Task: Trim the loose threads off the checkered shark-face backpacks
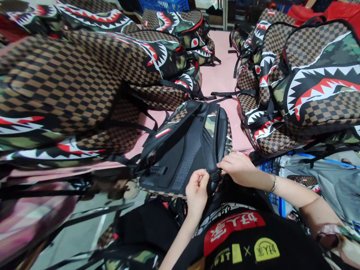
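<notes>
A backpack (pixel 182 161) lies on the table in front of me, its black padded back and shoulder straps facing up. Checkered and camouflage cloth shows along its sides. At its near right corner a black strap (pixel 216 174) is bunched up between my hands. My left hand (pixel 197 187) is closed in a pinch beside the strap's left side. From the right, my right hand (pixel 237 168) pinches the strap with thumb and forefinger. The fingertips cover the exact spot where the strap is held.
Checkered shark-mouth backpacks are heaped on the left (pixel 70 82) and on the right (pixel 317 78) of the pink table (pixel 222 45). Loose straps (pixel 233 93) trail between the heaps. A blue crate (pixel 165 5) stands at the back. Grey cloth (pixel 332 187) hangs at the lower right.
</notes>
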### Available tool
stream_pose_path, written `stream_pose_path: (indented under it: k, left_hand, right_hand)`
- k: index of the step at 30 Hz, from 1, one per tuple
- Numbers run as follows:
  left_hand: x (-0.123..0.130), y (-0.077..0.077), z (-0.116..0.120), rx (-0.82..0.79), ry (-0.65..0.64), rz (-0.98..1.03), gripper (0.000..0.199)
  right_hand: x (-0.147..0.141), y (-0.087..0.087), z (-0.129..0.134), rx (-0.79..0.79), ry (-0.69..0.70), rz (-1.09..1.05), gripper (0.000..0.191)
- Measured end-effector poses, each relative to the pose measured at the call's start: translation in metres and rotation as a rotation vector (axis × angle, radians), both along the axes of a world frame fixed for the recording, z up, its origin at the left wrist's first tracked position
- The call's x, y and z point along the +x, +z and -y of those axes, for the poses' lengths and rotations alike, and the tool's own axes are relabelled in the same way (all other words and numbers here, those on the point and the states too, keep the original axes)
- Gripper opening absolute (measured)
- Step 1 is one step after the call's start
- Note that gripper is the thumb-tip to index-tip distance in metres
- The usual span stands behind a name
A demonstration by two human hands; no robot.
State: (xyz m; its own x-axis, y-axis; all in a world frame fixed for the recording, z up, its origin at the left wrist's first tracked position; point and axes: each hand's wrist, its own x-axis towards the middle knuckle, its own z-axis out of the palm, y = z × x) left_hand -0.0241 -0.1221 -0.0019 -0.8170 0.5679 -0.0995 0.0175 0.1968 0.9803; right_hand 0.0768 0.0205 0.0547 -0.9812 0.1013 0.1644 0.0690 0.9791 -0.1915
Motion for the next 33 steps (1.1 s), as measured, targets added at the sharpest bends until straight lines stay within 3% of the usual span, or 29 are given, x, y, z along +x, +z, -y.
stream_pose_path:
  k: [4,7,11,13,17,21,24,28,33]
  left_hand:
    - [0.001,0.000,0.000,0.001,0.007,-0.013,0.013]
    - [0.001,0.002,0.001,0.135,0.046,0.164,0.016]
    - [-0.006,0.005,0.002,0.366,0.004,0.562,0.041]
    - [-0.009,0.004,0.000,0.377,-0.035,0.605,0.050]
    - [-0.016,0.000,-0.008,0.232,-0.023,0.333,0.031]
    - [-0.027,0.000,-0.014,0.040,-0.070,-0.272,0.042]
    - [-0.039,0.001,-0.014,-0.054,-0.187,-0.495,0.038]
    - [-0.047,0.001,-0.017,-0.093,-0.262,-0.612,0.032]
    - [-0.047,-0.003,-0.028,-0.055,-0.208,-0.765,0.017]
  right_hand:
    - [-0.005,0.003,0.002,0.033,0.016,-0.001,0.016]
    - [-0.001,-0.005,0.000,-0.083,-0.004,-0.066,0.014]
    - [0.008,-0.028,-0.005,-0.559,-0.197,-0.255,0.013]
    - [0.007,-0.040,-0.004,-0.859,-0.347,-0.305,0.016]
    - [-0.008,-0.059,0.006,-1.294,-0.478,-0.237,0.022]
    - [-0.024,-0.065,0.017,-1.440,-0.501,-0.145,0.030]
    - [-0.028,-0.066,0.021,-1.531,-0.463,-0.176,0.034]
    - [-0.027,-0.071,0.022,-1.551,-0.461,-0.158,0.036]
    - [-0.026,-0.079,0.025,-1.381,-0.481,-0.123,0.030]
